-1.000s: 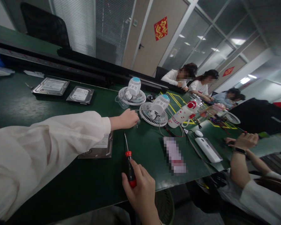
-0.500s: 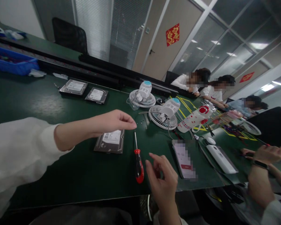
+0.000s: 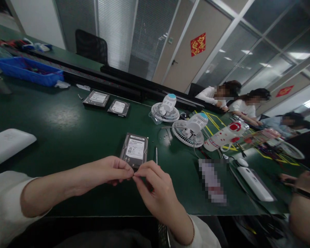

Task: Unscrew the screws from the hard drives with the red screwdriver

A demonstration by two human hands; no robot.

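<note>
My left hand (image 3: 119, 170) is closed in a pinch, with its fingertips meeting those of my right hand (image 3: 158, 187) just in front of a hard drive (image 3: 137, 148). The right hand is pinched too. Whatever sits between the fingertips is too small or hidden to make out. The hard drive lies flat, label up, on the green table (image 3: 93, 193). Beyond my right hand a screwdriver's metal shaft (image 3: 156, 154) points away from me; its handle is hidden by that hand. Several tiny screws (image 3: 166, 139) lie past the shaft tip.
Two more hard drives (image 3: 96, 99) (image 3: 119, 107) lie farther back. Two white fans (image 3: 165, 112) (image 3: 188, 133), a red-and-white bottle (image 3: 217, 139) and a phone (image 3: 212, 181) stand or lie rightward. A blue bin (image 3: 48, 78) is at back left. A co-worker's arm (image 3: 303, 206) is at right.
My left hand has drawn back toward me from near the screws and the screwdriver tip. My right hand has moved left, over the screwdriver handle, and the fingertips now meet. The view has shifted left.
</note>
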